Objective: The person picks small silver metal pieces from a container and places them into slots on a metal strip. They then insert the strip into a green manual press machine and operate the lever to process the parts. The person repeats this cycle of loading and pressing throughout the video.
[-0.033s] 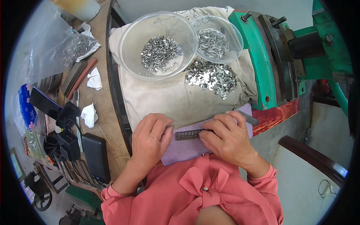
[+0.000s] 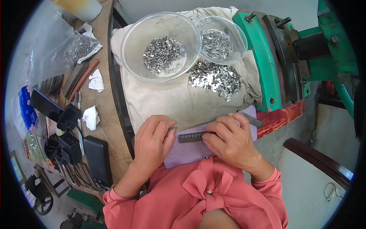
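Observation:
My right hand (image 2: 230, 141) is closed around the right part of a dark slotted metal bar (image 2: 190, 137), thumb on its near side. A row of small notches shows along the bar's bare left part. To the left of that end, my left hand (image 2: 154, 135) has its thumb and fingers pressed together; anything between them is hidden or too small to name. Beneath both hands lies a purple checked cloth (image 2: 183, 154). Beyond them, a heap of small shiny metal pieces (image 2: 217, 80) rests on a beige cloth (image 2: 152, 97).
A large clear bowl (image 2: 127, 57) holds small metal pieces; a smaller clear bowl (image 2: 242, 42) holds thin metal pins. The green machine (image 2: 263, 72) stands on the right, with a flat grey bar (image 2: 251, 119) near it. Tools, tissues and a black power bank (image 2: 97, 160) occupy the left bench.

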Motion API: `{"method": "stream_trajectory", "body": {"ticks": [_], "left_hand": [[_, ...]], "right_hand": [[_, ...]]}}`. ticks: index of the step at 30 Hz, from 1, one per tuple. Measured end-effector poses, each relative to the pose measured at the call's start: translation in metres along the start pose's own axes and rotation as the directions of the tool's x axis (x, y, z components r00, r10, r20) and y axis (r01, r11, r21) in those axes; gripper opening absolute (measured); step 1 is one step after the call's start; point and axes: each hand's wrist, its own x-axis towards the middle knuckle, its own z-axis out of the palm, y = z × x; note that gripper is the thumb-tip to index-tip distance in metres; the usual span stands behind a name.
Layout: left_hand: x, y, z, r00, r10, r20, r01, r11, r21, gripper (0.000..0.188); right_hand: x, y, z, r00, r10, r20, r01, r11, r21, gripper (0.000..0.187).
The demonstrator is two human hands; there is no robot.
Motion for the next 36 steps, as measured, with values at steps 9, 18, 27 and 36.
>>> {"method": "stream_trajectory", "body": {"ticks": [9,18,27,36], "left_hand": [[-0.002,-0.006,-0.009,0.985,-0.172,-0.027,0.169,0.982,-0.078,0.022],[-0.01,-0.008,-0.012,0.999,-0.025,0.027,0.025,1.0,0.0,0.024],[-0.008,-0.013,-0.01,0.999,-0.028,0.038,0.027,0.999,0.045,0.021],[-0.007,-0.015,-0.009,0.999,-0.019,0.027,0.018,1.0,0.017,0.021]], "right_hand": [[0.003,-0.008,0.005,0.999,0.034,-0.033,-0.033,0.999,0.017,0.011],[0.01,-0.019,0.012,1.0,-0.015,-0.011,0.015,0.999,-0.038,0.011],[0.023,-0.011,0.009,0.999,0.02,-0.034,-0.013,0.98,0.198,0.012],[0.054,0.037,0.014,0.99,0.119,-0.076,-0.097,0.965,0.244,0.013]]}}
